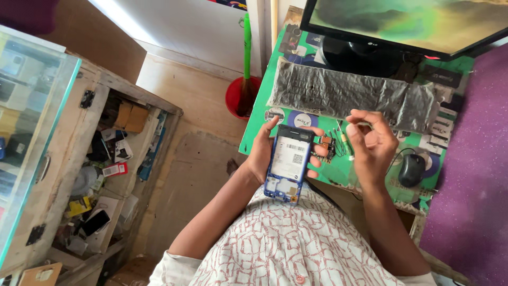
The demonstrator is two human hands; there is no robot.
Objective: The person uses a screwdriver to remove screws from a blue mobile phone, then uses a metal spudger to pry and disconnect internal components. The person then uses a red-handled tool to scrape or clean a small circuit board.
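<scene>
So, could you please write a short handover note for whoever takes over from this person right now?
Left hand: grips the opened blue phone, back cover off, white-labelled battery showing, held over the edge of the green desk.
Right hand: raised beside the phone, fingers pinched on something too small to identify.
On the desk: small circuit board and loose parts by the phone, covered keyboard, mouse.
Done: phone opened. Left: the phone is not yet closed up.
</scene>
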